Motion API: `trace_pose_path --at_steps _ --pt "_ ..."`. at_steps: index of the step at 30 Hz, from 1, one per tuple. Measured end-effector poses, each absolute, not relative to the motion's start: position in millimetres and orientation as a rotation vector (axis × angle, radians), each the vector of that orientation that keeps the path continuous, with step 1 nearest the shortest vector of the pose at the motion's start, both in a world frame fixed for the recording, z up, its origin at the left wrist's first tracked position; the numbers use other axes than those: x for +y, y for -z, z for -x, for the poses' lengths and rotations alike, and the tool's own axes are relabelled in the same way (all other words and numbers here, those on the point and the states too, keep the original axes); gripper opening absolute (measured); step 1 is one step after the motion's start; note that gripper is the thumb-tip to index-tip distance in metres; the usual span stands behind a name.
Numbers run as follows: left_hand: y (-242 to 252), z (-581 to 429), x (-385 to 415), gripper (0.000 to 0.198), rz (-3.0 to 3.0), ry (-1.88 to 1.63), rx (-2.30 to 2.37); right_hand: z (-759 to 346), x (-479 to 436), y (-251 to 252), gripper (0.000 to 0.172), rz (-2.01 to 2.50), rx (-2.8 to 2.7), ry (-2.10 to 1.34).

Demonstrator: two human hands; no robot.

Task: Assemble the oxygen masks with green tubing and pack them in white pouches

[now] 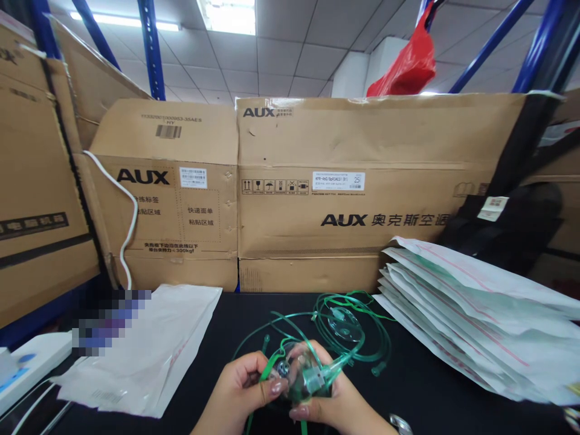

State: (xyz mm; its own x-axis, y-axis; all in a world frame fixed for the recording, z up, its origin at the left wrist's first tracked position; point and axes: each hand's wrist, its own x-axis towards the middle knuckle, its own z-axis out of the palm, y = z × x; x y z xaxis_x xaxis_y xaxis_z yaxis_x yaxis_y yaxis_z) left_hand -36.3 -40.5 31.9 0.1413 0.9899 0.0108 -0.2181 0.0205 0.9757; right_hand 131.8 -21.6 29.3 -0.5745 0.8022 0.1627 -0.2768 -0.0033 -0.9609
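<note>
The clear green oxygen mask (301, 374) is held low over the near edge of the black tabletop (421, 386). The left hand (240, 386) grasps its side at the strap and the right hand (335, 402) is closed around its connector end. Its thin green tubing (290, 323) lies loose and tangled around a second mask (344, 323) just behind. I judge the work is at an early part: neither mask is inside a bag, the single bag (154, 344) at the left lies flat, and the stack of bags (453, 302) at the right looks untouched.
</note>
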Motion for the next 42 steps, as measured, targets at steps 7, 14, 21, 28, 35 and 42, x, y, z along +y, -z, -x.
trace_pose_path --at_steps 7,14,21,28,35,42 --pt "-34.9 32.1 -42.3 0.034 -1.116 -1.265 0.972 -132.7 -21.6 -31.2 0.047 0.66 -1.374 -1.642" --pt "-32.9 31.7 -40.6 0.04 -1.185 -1.219 0.997 -131.7 -28.6 -38.9 0.043 0.736 -1.255 -1.673" --pt "-39.7 34.7 -41.4 0.041 -1.151 -1.188 0.952 -132.2 -27.7 -39.6 0.044 0.699 -1.253 -1.754" --pt "-42.1 36.6 -42.1 0.036 -1.13 -1.147 0.912 -128.9 -32.9 -43.5 0.035 0.698 -1.172 -1.781" --pt "-27.2 37.2 -35.5 0.038 -1.314 -1.292 1.002 -125.5 -33.6 -49.9 0.029 0.653 -1.158 -1.775" --pt "-34.2 32.4 -43.0 0.023 -0.936 -1.212 0.671 -125.2 -32.9 -29.8 0.025 0.608 -1.096 -1.907"
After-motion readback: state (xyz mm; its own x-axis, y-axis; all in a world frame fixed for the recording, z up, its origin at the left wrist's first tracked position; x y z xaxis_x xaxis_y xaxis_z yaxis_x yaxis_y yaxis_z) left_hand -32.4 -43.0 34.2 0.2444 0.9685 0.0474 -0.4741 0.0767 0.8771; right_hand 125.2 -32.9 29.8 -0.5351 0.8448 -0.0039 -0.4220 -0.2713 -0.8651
